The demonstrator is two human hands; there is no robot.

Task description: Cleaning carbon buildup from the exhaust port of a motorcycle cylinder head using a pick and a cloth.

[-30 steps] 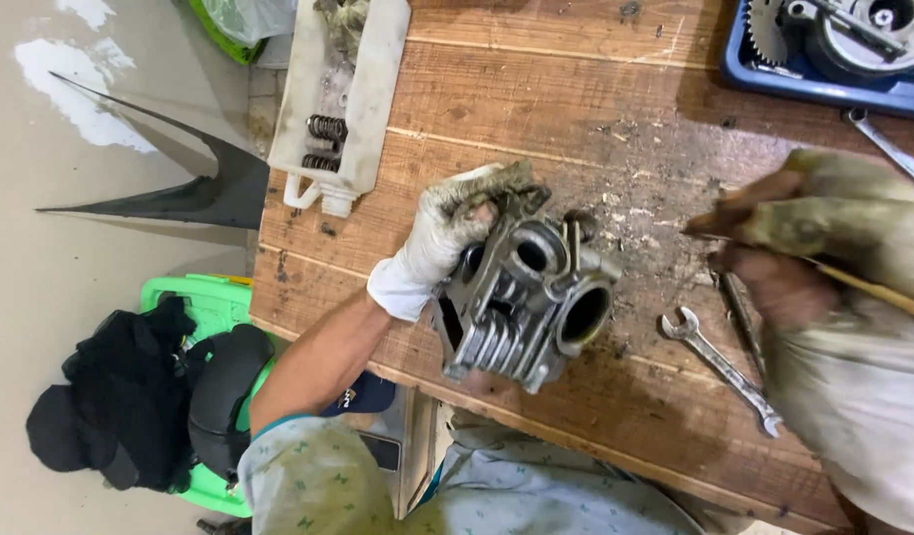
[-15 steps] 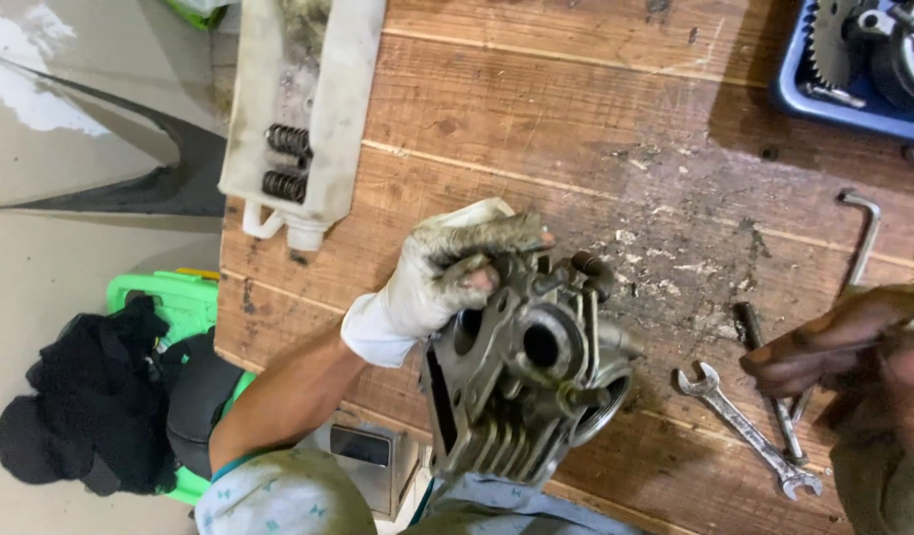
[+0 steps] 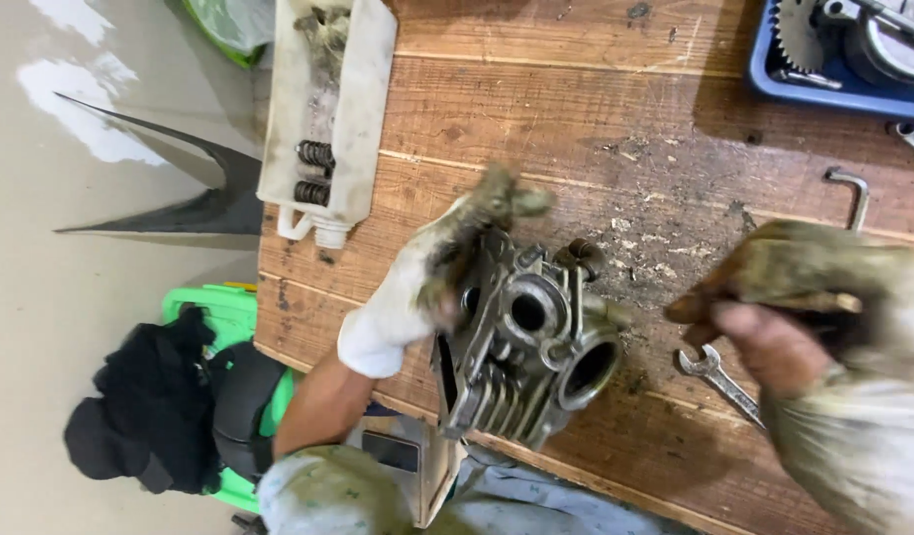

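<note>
My left hand (image 3: 432, 272), in a dirty white glove, grips a finned grey metal engine cylinder head (image 3: 526, 347) and holds it tilted above the near edge of the wooden workbench (image 3: 576, 119). My right hand (image 3: 794, 297), in a stained torn glove, is closed around a thin stick-like tool whose end shows at the knuckles. It hovers just right of the cylinder head, above a combination wrench (image 3: 719, 381) lying on the bench.
A cut-open white plastic jug (image 3: 328, 119) with springs lies at the bench's left end. A blue tray (image 3: 833, 59) of gears and parts sits at the far right. An L-shaped hex key (image 3: 855, 193) lies near it. Below left stands a green stool with black cloth (image 3: 170, 396).
The cylinder head has been lifted and turned in my left hand. My right hand has come back in from the right edge toward the part.
</note>
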